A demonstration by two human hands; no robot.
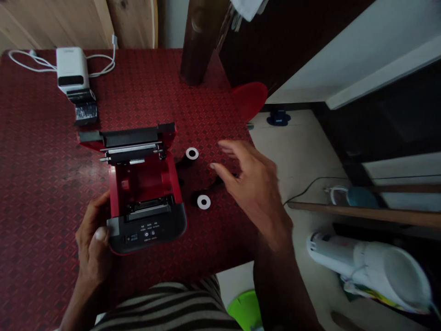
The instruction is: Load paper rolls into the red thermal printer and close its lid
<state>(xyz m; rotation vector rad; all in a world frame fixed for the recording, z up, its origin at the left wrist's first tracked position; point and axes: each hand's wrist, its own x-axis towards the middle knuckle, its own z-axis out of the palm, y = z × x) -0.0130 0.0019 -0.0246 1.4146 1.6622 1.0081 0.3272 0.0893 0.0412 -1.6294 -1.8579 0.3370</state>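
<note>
Tabletop of dark red, diamond-textured sheeting (44, 193) fills most of the frame, with a dark wooden post (200, 41) rising at its far edge and a pale tiled floor (296, 147) to the right. On that floor lie a white plastic appliance (368, 271) and a thin black cable (310, 186), while the rim of a green plastic tub (244, 312) shows below the table edge. A red-and-black printer (144, 193) stands at the table's centre, its hinged lid (134, 140) folded back to expose metal rods and a smooth, red moulded well. The person's left hand (93, 234) wraps the printer's front left corner, the thumb pressed on grey plastic. Just right of the printer, two black rolls with white cores (192, 154) (203, 201) lie on their sides, well apart from each other. The right hand (248, 184), slightly blurred, hovers open above them, fingers spread and empty. A smaller white printer (72, 69) sits at the far left, trailing a white cable (24, 59), a dark printed strip (86, 112) lying at its front. Lettering on the red printer's control panel (148, 232) is too small to read.
</note>
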